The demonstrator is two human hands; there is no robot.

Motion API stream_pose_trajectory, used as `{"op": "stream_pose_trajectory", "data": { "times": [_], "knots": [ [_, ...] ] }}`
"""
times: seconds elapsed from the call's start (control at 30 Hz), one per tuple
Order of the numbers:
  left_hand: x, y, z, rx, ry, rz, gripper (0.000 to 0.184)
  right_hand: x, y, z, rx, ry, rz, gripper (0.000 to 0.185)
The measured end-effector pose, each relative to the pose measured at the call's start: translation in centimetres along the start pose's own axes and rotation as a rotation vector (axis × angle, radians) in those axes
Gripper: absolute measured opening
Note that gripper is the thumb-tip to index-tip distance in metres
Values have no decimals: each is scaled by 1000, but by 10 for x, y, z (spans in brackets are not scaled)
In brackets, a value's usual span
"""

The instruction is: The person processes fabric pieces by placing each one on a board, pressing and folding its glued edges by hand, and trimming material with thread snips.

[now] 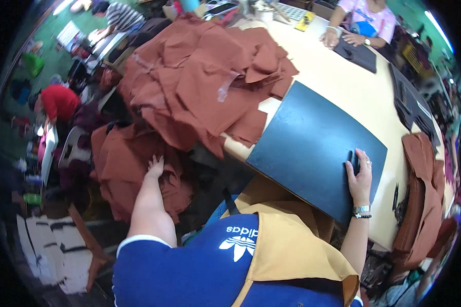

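My left hand (156,166) reaches out to the left and rests on a lower heap of rust-brown fabric (119,171), its fingers spread over the cloth. On the right, my right hand (360,171) lies near the right edge of a dark board (317,146), with thumb and fingers apart around a small black object (352,161). Whether the fingers touch that object is unclear. A large pile of rust-brown fabric pieces (205,77) covers the table's left part, beyond the board.
Across the cream table (343,92), a person's hands rest by dark folded cloth (356,53). Rust-brown pieces (420,194) hang over the right edge, near a small black tool (395,197). A yellow item (305,21) lies at the back. Other people work at left.
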State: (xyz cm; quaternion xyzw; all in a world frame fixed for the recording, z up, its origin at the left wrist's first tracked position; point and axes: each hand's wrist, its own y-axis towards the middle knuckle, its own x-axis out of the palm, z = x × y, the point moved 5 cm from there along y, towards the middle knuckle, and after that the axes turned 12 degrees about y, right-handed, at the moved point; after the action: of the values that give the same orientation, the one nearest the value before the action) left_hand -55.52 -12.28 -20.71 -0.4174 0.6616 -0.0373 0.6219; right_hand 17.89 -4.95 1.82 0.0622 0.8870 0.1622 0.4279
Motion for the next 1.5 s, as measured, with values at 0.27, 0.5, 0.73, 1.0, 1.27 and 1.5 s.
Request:
{"op": "stream_pose_trajectory", "data": {
  "times": [0.27,0.5,0.73,1.0,1.27,1.5],
  "knots": [
    [-143,-40,-20,36,-1148,1533,47,-1,1,-4,36,14,16,36],
    [-334,-134,221,697,-618,1257,39,-4,3,-5,26,35,32,34],
    [-356,-120,388,483,-241,973,38,-5,1,-3,22,40,52,33],
    [-284,-283,508,1443,-884,643,16,-10,0,-1,55,226,104,77],
    [-192,-396,492,2008,-338,657,36,-16,-6,11,50,299,146,61],
    [-255,-287,453,1304,-28,575,60,-36,-13,32,10,254,306,34]
  ]
}}
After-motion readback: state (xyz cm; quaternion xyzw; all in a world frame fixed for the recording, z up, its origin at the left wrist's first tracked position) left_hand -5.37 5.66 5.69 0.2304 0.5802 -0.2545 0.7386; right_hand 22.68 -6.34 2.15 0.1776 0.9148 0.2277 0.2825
